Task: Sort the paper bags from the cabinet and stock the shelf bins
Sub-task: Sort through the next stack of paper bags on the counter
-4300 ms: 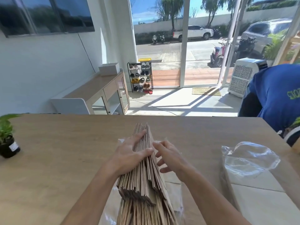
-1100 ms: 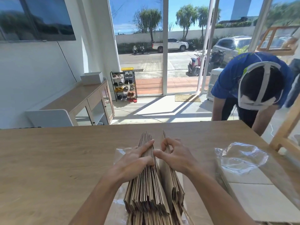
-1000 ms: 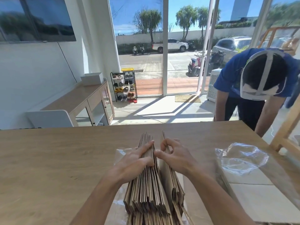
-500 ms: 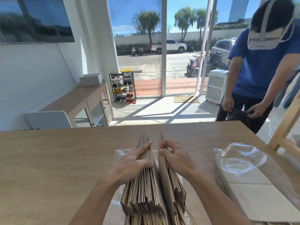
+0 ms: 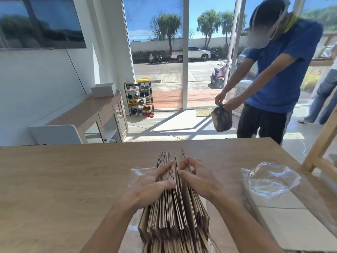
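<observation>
A thick stack of flat brown paper bags (image 5: 171, 212) stands on edge on the wooden table (image 5: 54, 189), on top of a clear plastic wrapper. My left hand (image 5: 151, 181) holds the larger left part of the stack, thumb across its top edges and fingers down its left side. My right hand (image 5: 197, 177) has its fingers curled over the top edges of the smaller right part. A narrow gap runs between the two parts, with a single bag standing in it.
A second pack of pale flat bags in crumpled clear plastic (image 5: 273, 179) lies at the right. A wooden shelf frame (image 5: 321, 143) stands at the table's right corner. A person in a blue shirt (image 5: 279, 73) holds a black bag (image 5: 222, 118) beyond the far edge.
The stack has been split into a left and a right part since four seconds ago. The person in blue has straightened up and lifted a black bag.
</observation>
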